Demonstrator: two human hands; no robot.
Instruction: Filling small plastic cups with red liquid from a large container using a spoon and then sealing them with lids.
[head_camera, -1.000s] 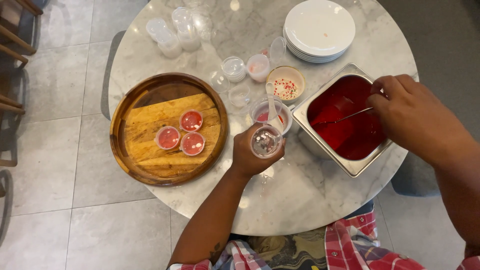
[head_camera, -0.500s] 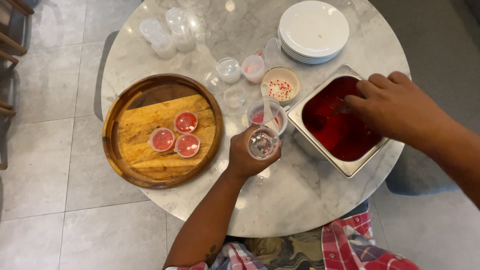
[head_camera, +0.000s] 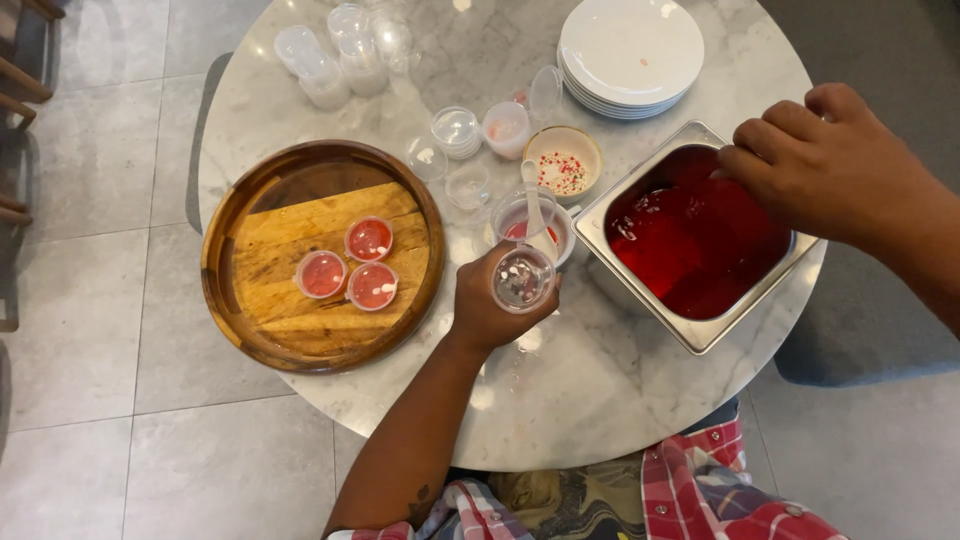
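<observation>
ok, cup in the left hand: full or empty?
Empty of red: the cup in the left hand looks clear, only pale specks inside.

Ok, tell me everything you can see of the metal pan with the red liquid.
The metal pan is a rectangular, shiny steel container with a flat rim and rounded corners, sitting skewed on the marble table near its right edge. It holds a glossy, translucent red liquid or jelly, with a little more inner wall bare at its upper left. The right hand is over its far corner, fingers down at the rim. A small bowl of sprinkles stands just beyond its left corner.
</observation>
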